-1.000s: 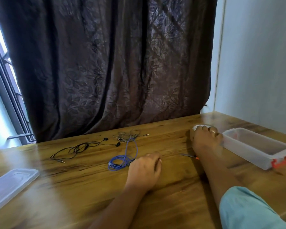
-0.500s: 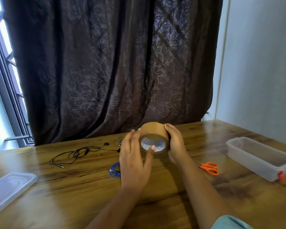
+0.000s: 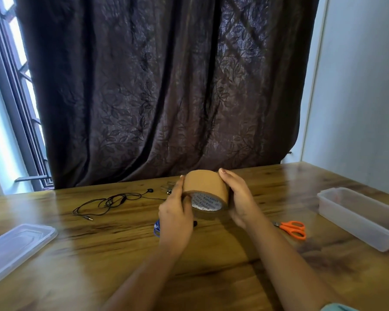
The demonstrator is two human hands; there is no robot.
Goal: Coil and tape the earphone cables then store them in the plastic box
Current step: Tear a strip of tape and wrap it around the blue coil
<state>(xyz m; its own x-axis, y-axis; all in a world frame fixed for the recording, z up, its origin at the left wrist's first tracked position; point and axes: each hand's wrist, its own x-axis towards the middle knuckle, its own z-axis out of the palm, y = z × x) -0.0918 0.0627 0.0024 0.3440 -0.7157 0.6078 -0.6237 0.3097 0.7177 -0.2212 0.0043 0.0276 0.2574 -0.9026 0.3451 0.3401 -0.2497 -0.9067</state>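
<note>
Two bare forearms reach in from the bottom edge, with a pale teal sleeve (image 3: pixel 337 307) on the right one. Taking the tape roll as the middle of the dial, a clear plastic lid (image 3: pixel 16 245) lies flat on the wooden bench (image 3: pixel 211 277) far out at 8 o'clock, well apart from everything else. The left hand (image 3: pixel 175 218) grips the roll's left side with its fingers curled round it. The right hand (image 3: pixel 238 203) cups the right side, one fingertip up on the top edge. Between the hands, the brown tape roll (image 3: pixel 206 187) is held up off the bench, its printed core turned toward the camera. A blue earphone cable (image 3: pixel 156 227) peeks out close in at 8 o'clock, mostly hidden by the left hand. Orange-handled scissors (image 3: pixel 293 228) lie at 4 o'clock, just beside the right forearm. The plastic box (image 3: pixel 357 216) stands open at 3 o'clock, with an orange clasp at its near end. A black earphone cable (image 3: pixel 108 202) sprawls loose at 9 o'clock, its jack plug on the near side. A thin grey cable (image 3: pixel 167 188) shows behind the left fingers, largely hidden. A dark leaf-patterned curtain (image 3: pixel 166 97) hangs behind the bench at 12 o'clock, with a window (image 3: pixel 14 86) at 10 and a pale wall (image 3: pixel 357 86) at 2.
</note>
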